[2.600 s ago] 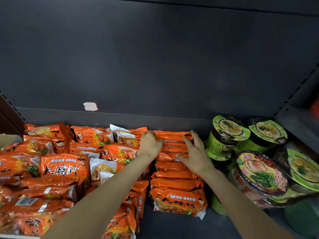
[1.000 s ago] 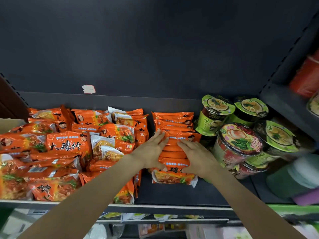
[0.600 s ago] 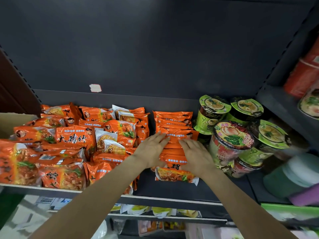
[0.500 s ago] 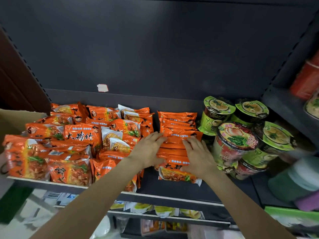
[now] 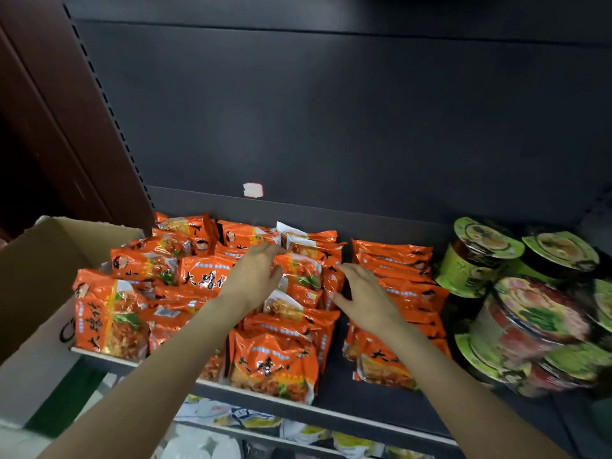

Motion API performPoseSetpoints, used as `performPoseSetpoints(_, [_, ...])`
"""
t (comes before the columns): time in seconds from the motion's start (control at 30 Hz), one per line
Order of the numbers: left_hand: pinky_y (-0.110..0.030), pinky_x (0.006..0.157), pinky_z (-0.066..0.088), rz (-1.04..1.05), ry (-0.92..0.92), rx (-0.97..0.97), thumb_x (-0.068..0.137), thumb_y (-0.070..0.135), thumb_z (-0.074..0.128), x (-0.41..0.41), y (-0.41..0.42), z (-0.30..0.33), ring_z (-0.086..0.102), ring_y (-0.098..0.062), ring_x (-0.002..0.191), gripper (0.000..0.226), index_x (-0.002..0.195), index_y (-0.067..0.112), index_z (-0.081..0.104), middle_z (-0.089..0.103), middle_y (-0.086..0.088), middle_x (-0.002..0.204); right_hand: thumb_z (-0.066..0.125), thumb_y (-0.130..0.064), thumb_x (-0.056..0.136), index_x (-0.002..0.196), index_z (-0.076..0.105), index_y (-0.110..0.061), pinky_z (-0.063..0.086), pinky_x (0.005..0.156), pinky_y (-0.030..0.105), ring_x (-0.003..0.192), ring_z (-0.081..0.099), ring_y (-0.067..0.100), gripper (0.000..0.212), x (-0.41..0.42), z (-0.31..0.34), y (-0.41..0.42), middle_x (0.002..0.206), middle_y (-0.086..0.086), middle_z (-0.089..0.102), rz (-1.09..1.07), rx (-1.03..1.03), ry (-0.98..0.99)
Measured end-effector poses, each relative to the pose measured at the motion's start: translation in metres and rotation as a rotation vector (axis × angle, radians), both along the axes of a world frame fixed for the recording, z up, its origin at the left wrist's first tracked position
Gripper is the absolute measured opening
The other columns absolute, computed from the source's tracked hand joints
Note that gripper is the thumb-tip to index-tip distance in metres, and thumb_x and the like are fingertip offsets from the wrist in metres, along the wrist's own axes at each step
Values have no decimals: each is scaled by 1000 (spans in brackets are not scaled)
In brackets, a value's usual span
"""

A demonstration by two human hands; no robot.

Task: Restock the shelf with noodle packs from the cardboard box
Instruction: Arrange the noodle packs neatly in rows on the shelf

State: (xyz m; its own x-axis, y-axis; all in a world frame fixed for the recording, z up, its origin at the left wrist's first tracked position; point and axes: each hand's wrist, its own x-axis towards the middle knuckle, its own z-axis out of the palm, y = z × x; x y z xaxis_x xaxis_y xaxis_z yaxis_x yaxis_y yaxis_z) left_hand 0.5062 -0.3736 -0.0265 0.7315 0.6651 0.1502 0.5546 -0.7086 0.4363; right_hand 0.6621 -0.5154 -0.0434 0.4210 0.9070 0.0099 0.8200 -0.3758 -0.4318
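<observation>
Both hands hover open over the packs (image 5: 299, 283) mid-frame on the shelf (image 5: 331, 410): left hand (image 5: 255, 276) fingers spread, touching the pile, right hand (image 5: 362, 294) flat beside it, neither gripping. Box (image 5: 36, 270) at left edge. Packs likely light, crinkly, slippery, contents brittle; best pinched by the edges.

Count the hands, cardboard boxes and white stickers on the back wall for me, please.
Hands: 2, left hand and right hand
Cardboard box: 1
White sticker: 1
Total: 4
</observation>
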Motion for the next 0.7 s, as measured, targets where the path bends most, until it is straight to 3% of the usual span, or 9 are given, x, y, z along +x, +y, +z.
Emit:
performPoseSetpoints(0.2, [-33,109,30,-166,115,-16,98,8,37,31,66,-13,35,-28,134,41,139,10,41,42,-10,142,49,-21,97,148,22,-19,21,115,32,143,19,18,59,13,-12,61,154,0,22,-112,-38,24])
performPoseSetpoints(0.4, [-35,112,29,-232,224,57,98,19,42,61,112,-26,31,-26,136,50,146,16,30,30,-6,151,53,-22,94,150,14,-20,19,118,37,145,12,21,69,36,-18,97,158,3,12,-207,-93,19])
performPoseSetpoints(0.53, [-36,105,33,-195,297,189,98,27,43,68,121,-32,37,-24,127,51,146,21,30,37,-3,142,60,-22,91,150,17,-22,30,113,37,140,26,22,73,42,-19,115,150,4,27,-189,-141,-29])
performPoseSetpoints(0.7, [-34,100,31,-249,344,400,93,30,52,79,127,-26,38,-22,122,44,137,27,44,45,0,130,64,-16,85,136,33,-22,41,95,34,114,49,24,60,43,-23,134,119,6,54,-231,-163,-359])
